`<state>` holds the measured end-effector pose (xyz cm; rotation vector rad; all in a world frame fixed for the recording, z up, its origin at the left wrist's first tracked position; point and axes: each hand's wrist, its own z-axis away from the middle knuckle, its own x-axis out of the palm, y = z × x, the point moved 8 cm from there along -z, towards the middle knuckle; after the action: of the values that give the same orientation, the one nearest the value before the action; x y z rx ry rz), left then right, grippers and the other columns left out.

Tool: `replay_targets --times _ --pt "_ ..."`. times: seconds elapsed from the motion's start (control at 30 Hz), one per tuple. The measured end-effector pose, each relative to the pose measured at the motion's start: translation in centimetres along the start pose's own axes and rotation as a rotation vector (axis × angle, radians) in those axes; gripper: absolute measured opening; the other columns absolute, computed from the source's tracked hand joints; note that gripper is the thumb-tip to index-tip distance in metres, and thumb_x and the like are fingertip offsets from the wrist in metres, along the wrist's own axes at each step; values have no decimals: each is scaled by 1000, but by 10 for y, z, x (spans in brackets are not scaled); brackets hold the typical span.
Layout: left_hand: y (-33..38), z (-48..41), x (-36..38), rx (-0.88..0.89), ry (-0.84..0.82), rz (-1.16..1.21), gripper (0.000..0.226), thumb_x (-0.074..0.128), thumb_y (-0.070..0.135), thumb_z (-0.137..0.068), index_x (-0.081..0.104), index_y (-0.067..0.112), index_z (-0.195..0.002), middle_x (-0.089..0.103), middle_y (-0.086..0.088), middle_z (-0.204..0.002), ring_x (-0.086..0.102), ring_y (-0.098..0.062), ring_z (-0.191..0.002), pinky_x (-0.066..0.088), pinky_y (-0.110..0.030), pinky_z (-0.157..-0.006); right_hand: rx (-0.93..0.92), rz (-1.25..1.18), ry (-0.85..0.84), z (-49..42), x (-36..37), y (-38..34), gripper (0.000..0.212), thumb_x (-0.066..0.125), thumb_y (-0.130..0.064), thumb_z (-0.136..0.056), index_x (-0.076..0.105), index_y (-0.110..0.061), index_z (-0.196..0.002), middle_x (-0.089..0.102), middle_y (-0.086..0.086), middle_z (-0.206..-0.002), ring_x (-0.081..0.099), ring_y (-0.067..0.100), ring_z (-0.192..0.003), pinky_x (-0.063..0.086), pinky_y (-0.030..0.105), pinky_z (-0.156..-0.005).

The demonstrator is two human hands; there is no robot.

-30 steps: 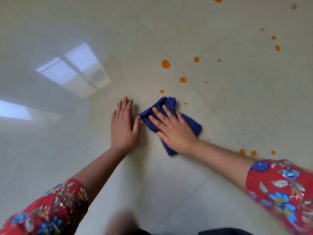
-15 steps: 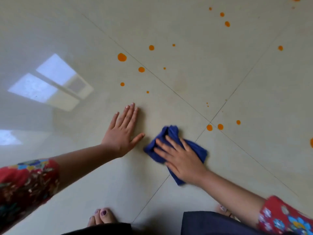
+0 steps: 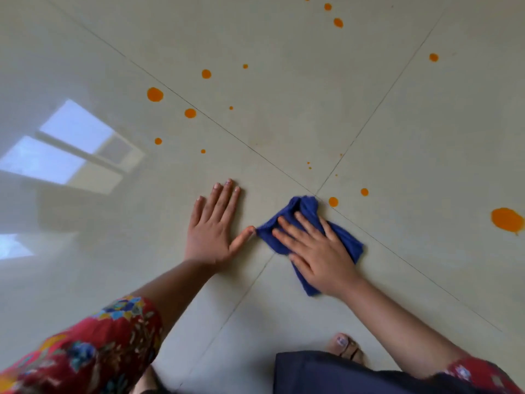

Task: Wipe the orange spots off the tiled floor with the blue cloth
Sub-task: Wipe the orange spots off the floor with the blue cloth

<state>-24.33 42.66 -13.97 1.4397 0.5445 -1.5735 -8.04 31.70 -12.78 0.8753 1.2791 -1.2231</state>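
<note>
Two flat hands on the floor (image 3: 284,115): right hand (image 3: 318,251), fingers straight, presses the cloth (image 3: 345,243) near an orange spot (image 3: 333,202); left hand (image 3: 213,226) spread beside it

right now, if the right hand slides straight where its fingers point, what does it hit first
Probably the left hand, whose thumb tip lies right beside the blue cloth.
</note>
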Motion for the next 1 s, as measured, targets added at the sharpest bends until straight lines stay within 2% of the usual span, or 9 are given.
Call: replay_targets --times 0.17,0.3,0.37,0.5,0.57,0.67,0.77,0.87,1.0 --pt "4 0 1 -10 34 -9 77 20 67 -92 10 24 -155 4 6 -163 2 -14 -150 9 -41 -120 318 -54 121 -59 -15 39 53 36 -36 -97 33 -30 -150 28 -9 -158 26 20 -146 20 44 -113" --pt "4 1 -2 -14 34 -5 84 26 72 -88 13 23 -155 7 5 -163 4 -14 -150 9 -42 -120 -14 11 31 -10 5 -9 56 37 -38 -98 26 -29 -152 20 -7 -161 21 20 -147 18 44 -116" --pt "4 0 -2 -8 26 -1 86 29 73 -87 12 23 -155 7 6 -163 3 -14 -150 6 -41 -121 -21 16 3 20 6 13 57 38 -38 -97 24 -32 -152 17 -10 -160 19 17 -148 15 43 -116" --pt "4 1 -3 -33 29 4 84 28 72 -88 10 25 -155 4 9 -163 0 -12 -150 4 -41 -121 337 -25 100 -1 -9 81 51 35 -35 -98 35 -30 -149 28 -10 -157 26 19 -145 21 45 -113" --pt "3 1 -3 -35 27 1 83 27 72 -89 9 26 -155 3 9 -163 0 -12 -150 5 -41 -121 472 -65 155 -35 -17 76 52 35 -34 -96 39 -27 -147 33 -7 -156 29 21 -144 21 45 -112" --pt "3 1 -4 -34 34 -9 83 25 73 -88 10 26 -155 5 9 -163 2 -12 -150 7 -42 -121 289 -53 140 -46 -8 21 55 36 -33 -94 35 -27 -149 30 -6 -157 29 22 -144 24 46 -111" --pt "3 0 -3 -31 39 3 84 26 72 -88 11 25 -155 5 9 -163 2 -11 -150 6 -41 -121 91 -21 50 18 8 -5 56 37 -35 -98 26 -31 -152 21 -9 -160 21 18 -147 20 43 -116" --pt "3 1 -3 -35 47 0 84 25 73 -88 9 25 -155 3 9 -163 -1 -11 -150 5 -41 -121 381 -59 97 60 3 64 54 35 -33 -96 31 -29 -150 25 -7 -158 24 19 -145 28 47 -109" --pt "3 1 -3 -32 39 1 84 25 73 -88 7 26 -155 1 10 -163 -2 -11 -150 4 -41 -121 767 -115 201 19 -16 138 53 28 -35 -98 34 -23 -149 31 -3 -157 24 23 -146 20 49 -114"
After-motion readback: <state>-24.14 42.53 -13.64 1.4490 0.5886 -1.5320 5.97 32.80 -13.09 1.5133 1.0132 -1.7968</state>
